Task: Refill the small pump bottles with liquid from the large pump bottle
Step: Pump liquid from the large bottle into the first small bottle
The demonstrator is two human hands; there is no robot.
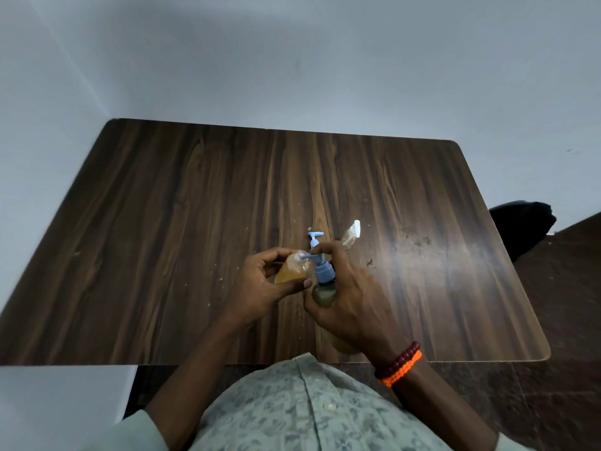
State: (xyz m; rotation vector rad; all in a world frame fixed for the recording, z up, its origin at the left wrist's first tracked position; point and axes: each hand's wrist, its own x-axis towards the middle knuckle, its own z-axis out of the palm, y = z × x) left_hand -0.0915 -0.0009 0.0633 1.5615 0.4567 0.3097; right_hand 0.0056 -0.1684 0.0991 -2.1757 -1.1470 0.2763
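Filling is under way at lower centre of the frame. The right hand (349, 297) grips the large pump bottle (324, 289), nozzle pointing left into the open small bottle (290, 271), which the left hand (260, 288) pinches, tilted, neck up-right. Next, probably: press the pump, keeping nozzle over mouth.

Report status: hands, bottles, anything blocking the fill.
Left hand holds small bottle, mouth open. Right hand holds large pump bottle, blue spout at that mouth. Two more small bottles behind, clear of the fill.
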